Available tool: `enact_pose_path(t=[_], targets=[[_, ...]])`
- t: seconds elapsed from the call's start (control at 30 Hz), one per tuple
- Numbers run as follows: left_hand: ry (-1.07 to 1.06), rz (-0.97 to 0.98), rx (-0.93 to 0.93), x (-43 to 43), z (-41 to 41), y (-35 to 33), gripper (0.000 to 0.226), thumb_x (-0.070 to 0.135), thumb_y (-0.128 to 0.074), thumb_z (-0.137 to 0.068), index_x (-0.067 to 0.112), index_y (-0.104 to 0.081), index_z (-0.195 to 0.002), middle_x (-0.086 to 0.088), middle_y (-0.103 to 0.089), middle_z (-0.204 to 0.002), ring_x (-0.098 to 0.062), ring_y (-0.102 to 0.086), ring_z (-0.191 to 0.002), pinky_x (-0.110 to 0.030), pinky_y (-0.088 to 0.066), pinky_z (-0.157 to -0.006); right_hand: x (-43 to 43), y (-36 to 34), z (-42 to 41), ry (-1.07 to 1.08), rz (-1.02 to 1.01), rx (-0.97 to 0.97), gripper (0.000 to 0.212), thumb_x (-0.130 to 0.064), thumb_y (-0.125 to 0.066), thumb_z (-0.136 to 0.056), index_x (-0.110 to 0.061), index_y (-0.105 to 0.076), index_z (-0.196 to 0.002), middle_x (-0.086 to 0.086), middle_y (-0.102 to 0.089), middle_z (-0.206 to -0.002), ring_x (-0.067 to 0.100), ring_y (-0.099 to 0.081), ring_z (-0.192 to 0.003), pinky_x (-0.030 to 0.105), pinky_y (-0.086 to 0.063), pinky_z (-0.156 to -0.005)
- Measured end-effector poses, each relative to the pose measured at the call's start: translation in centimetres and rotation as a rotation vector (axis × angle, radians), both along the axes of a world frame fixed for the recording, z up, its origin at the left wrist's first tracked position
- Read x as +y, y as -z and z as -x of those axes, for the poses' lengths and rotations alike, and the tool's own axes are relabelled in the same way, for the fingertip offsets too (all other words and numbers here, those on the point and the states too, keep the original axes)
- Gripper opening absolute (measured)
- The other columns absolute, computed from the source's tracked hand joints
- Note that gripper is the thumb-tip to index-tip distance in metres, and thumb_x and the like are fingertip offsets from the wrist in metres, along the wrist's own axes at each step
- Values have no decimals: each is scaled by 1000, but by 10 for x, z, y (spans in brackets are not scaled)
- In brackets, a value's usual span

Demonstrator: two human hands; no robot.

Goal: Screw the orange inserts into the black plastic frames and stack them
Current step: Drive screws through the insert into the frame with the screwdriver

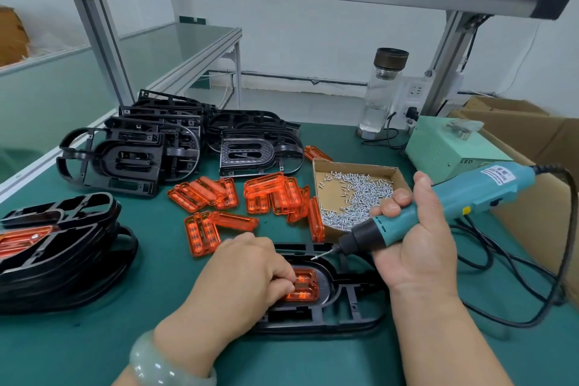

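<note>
While left hand (247, 273) pins orange insert (302, 285) in black frame (329, 316); right hand (416, 229) fisted round electric screwdriver (438, 207): light, rigid, probably slippery; press flat top.

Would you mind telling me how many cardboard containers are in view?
3: a shallow screw tray mid-table, a large open box at the right edge, and a partly visible box far left. Others may be hidden.

Bright, even overhead light, soft shadows, wide-angle bending at edges, perhaps slightly soft detail throughout.
</note>
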State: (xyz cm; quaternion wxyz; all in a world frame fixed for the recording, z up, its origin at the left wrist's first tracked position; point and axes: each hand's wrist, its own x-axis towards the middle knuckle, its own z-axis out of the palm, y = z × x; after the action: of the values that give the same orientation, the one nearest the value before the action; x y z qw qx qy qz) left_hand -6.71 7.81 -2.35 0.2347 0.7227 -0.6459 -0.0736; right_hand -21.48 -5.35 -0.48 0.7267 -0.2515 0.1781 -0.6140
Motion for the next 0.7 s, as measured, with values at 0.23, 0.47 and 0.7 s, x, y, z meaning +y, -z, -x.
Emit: enact_pose_path(t=[0.23,0.47,0.7], targets=[[3,-12,-6,0,0,4,18,45,-59,-86,42,-68,-101,16,-55,-87,-8,-41,-90,-26,-38,-82,4,-1,-1,-32,77,72,21,-27,-65,-75,-25,-55,-94,-7,-48,-61,7,-45,-47,20,-42,-55],[9,-7,4,-2,-1,9,19,44,-58,-88,42,-69,-103,15,-55,-89,-7,-40,-91,-22,-36,-82,6,-2,0,-19,186,150,19,-23,-62,-79,-22,-57,-97,-5,-48,-59,9,-46,-46,20,-44,-54],[10,-2,7,-2,-1,9,19,44,-58,-88,42,-69,-103,17,-53,-87,-6,-39,-92,-20,-35,-81,8,-2,1,-22,256,196,12,-14,-56,-88,-20,-57,-99,-4,-48,-60,9,-46,-48,22,-43,-54]])
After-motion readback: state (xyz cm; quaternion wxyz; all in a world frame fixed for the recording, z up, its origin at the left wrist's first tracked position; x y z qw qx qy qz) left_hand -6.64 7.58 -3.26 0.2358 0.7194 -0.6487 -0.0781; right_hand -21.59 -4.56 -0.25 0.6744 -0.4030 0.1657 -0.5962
